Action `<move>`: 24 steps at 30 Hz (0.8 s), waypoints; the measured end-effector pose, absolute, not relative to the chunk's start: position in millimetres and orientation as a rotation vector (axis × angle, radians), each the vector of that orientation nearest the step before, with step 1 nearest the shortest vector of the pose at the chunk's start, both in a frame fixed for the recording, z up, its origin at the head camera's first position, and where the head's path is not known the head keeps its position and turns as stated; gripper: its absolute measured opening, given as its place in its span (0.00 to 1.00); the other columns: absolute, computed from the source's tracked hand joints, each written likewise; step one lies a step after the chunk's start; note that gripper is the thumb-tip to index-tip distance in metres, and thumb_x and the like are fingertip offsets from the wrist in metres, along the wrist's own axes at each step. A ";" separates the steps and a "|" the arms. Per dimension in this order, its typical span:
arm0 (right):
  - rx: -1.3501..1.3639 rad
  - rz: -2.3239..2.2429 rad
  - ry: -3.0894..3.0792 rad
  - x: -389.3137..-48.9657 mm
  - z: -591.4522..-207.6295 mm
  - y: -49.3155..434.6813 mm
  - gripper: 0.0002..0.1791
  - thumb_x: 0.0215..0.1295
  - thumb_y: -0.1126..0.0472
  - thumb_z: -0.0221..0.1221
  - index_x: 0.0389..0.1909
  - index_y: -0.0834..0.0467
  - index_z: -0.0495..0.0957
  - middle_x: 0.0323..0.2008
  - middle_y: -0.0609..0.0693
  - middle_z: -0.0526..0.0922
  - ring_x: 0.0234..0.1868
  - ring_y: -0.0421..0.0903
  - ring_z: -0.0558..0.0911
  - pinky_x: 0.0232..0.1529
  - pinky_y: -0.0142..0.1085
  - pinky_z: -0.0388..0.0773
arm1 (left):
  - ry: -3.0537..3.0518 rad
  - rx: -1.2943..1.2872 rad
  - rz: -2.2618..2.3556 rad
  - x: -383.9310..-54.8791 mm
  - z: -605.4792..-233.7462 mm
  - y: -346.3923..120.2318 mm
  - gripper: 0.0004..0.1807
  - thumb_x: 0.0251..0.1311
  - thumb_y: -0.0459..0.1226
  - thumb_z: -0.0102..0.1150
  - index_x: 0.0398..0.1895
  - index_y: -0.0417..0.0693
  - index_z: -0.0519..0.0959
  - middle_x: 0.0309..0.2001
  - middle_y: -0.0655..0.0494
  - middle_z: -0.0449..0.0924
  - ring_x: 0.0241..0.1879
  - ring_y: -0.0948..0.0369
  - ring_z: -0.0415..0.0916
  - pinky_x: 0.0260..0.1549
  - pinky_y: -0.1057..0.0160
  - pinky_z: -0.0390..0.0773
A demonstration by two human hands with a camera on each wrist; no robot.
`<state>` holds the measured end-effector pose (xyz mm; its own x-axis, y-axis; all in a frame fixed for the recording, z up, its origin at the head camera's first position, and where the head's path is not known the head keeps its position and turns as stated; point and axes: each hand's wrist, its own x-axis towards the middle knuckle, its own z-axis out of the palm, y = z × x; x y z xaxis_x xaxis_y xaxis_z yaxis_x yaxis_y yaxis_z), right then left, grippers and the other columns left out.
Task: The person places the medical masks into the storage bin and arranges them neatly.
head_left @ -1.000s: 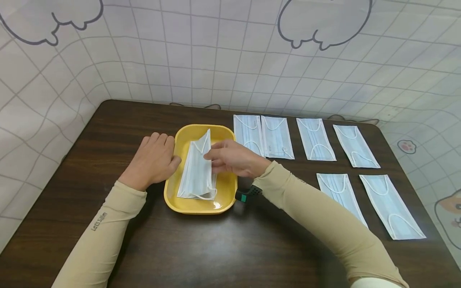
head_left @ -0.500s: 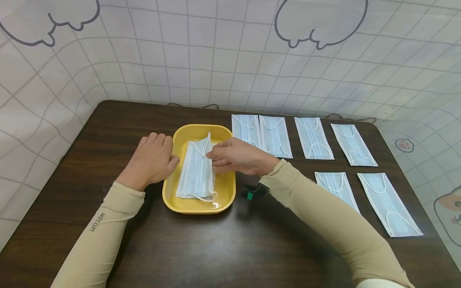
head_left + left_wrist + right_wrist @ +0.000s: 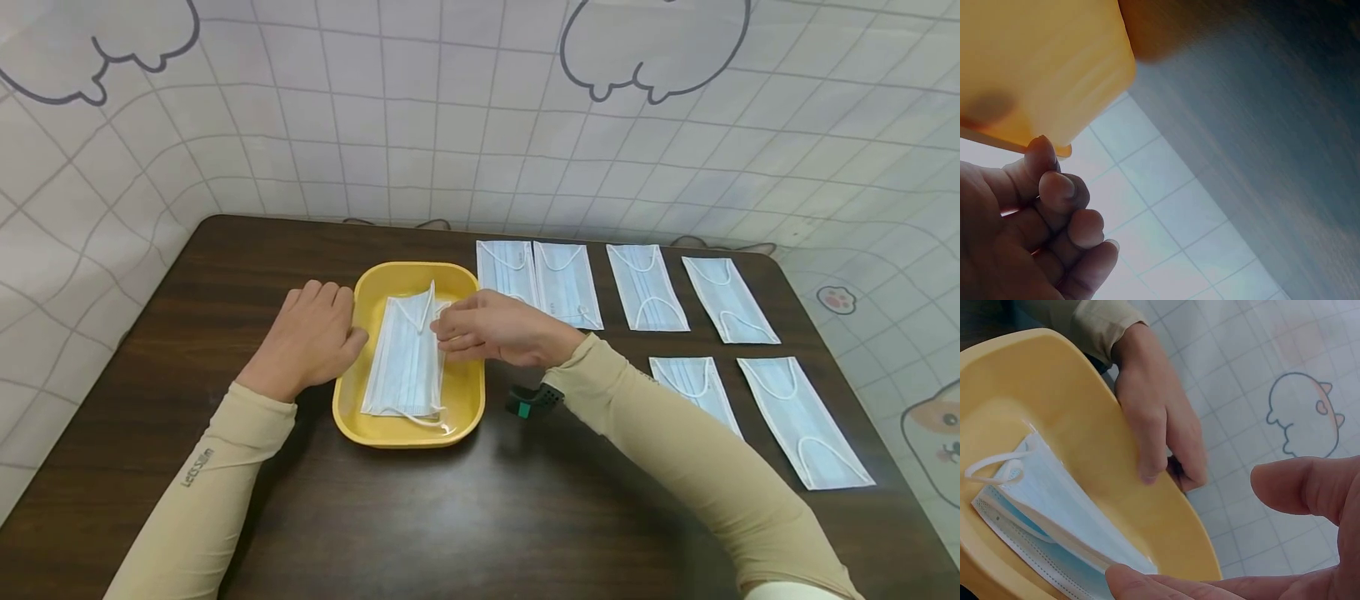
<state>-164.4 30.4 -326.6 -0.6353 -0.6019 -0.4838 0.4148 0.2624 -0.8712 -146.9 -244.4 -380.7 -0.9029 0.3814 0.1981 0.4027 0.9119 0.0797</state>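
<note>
A yellow tray stands on the dark table, holding overlapping light blue face masks; I cannot tell how many. My left hand grips the tray's left rim, thumb on the inner side and fingers outside, as the right wrist view shows. My right hand reaches over the right rim, its fingertips at the masks' right edge. In the right wrist view its thumb and fingers are spread apart, with nothing pinched between them. The upper mask has a raised far corner and loose white ear loops.
Several face masks lie flat on the table to the right: a back row with one mask in it, and two nearer ones, including a mask near the right edge. A grid-patterned cloth rises behind.
The upper mask has spread from a narrower, folded shape to lie flatter in the tray. My right hand stays beside it, shifting only slightly; my left hand keeps its grip on the rim.
</note>
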 end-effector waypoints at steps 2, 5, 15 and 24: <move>-0.176 -1.515 1.692 -164.3 -327.8 31.6 0.22 0.72 0.62 0.52 0.58 0.76 0.71 0.77 0.66 0.64 0.76 0.61 0.71 0.72 0.52 0.71 | -2.894 -0.600 -0.178 -146.7 -380.8 -243.8 0.12 0.63 0.40 0.43 0.27 0.40 0.67 0.26 0.47 0.67 0.31 0.48 0.63 0.34 0.54 0.63; -0.173 -1.521 1.692 -164.1 -328.2 32.9 0.20 0.71 0.62 0.52 0.54 0.75 0.71 0.77 0.66 0.64 0.76 0.62 0.71 0.72 0.52 0.71 | -2.889 -0.601 -0.175 -146.7 -381.2 -243.0 0.12 0.63 0.40 0.43 0.27 0.40 0.67 0.26 0.47 0.67 0.31 0.48 0.63 0.34 0.54 0.63; -0.183 -1.508 1.693 -161.4 -326.8 39.7 0.31 0.76 0.61 0.51 0.74 0.73 0.60 0.78 0.66 0.61 0.78 0.60 0.68 0.73 0.49 0.70 | -2.902 -0.592 -0.158 -148.7 -381.9 -241.4 0.12 0.64 0.40 0.43 0.27 0.41 0.67 0.26 0.48 0.66 0.31 0.49 0.62 0.34 0.55 0.62; -0.200 -1.564 1.664 -158.4 -325.6 49.2 0.34 0.78 0.62 0.51 0.78 0.68 0.54 0.77 0.63 0.66 0.76 0.57 0.72 0.74 0.48 0.70 | -2.912 -0.580 -0.176 -149.4 -382.2 -243.0 0.12 0.63 0.40 0.44 0.28 0.40 0.68 0.27 0.46 0.68 0.32 0.48 0.63 0.35 0.53 0.63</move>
